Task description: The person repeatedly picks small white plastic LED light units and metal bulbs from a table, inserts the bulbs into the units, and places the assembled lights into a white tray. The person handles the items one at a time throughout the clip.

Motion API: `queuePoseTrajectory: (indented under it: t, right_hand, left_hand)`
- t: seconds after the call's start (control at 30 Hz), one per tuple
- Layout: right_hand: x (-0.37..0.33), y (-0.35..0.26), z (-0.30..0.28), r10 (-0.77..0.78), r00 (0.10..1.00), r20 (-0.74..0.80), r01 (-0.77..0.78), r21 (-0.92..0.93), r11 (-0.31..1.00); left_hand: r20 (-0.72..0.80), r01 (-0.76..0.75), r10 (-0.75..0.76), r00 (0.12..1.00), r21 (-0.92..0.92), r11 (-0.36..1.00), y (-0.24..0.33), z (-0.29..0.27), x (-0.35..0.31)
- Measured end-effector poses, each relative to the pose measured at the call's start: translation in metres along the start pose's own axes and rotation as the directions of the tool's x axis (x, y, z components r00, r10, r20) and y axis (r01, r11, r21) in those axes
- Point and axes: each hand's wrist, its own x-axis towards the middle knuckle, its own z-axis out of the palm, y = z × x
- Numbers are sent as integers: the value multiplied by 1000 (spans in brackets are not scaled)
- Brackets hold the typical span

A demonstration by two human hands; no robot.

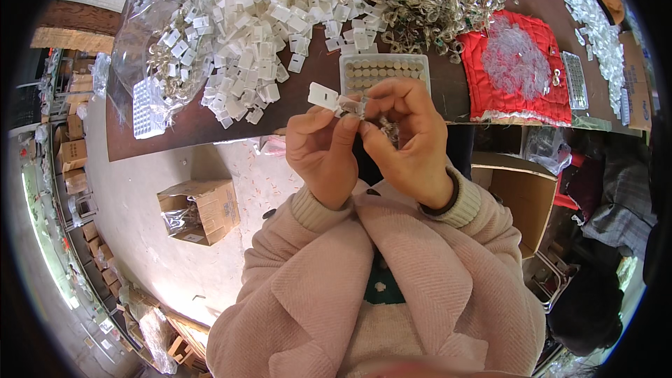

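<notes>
Both hands meet in front of my chest, just over the near edge of the table. My left hand (322, 150) pinches a small white plastic case (323, 96), whose flat white panel sticks up to the left of the fingers. A clear part (350, 106) joins it on the right. My right hand (413, 143) is closed with thumb and forefinger at that clear part, and fine wire-like strands show beneath its fingers. What exactly the right fingertips grip is hidden. Behind the right hand stands a white tray (342, 73) with rows of round button-shaped pieces.
White plastic cases (245, 35) lie heaped at the back left, beside a clear bag (136, 35). A tangled pile of coiled wires (434, 0) sits at the back. Red cloth (483, 91) with clear fine pieces lies right. Cardboard boxes (217, 210) (518, 189) stand below the table.
</notes>
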Motion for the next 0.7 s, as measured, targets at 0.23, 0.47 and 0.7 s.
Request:
queuePoseTrajectory:
  t: [0.23, 0.47, 0.7]
  right_hand:
    - [3, -1, -1, -32, 999, 15, 32, 33, 999]
    - [10, -12, -21, -51, 990, 128, 59, -64, 996]
    - [11, 3, -16, 141, 965, 220, -226, 432, 873]
  left_hand:
    - [-66, 59, -63, 996, -58, 997, 3, 0, 2]
    - [17, 98, -97, 995, -108, 989, 3, -1, 3]
    - [75, 321, -314, 947, -313, 894, 7, -9, 3]
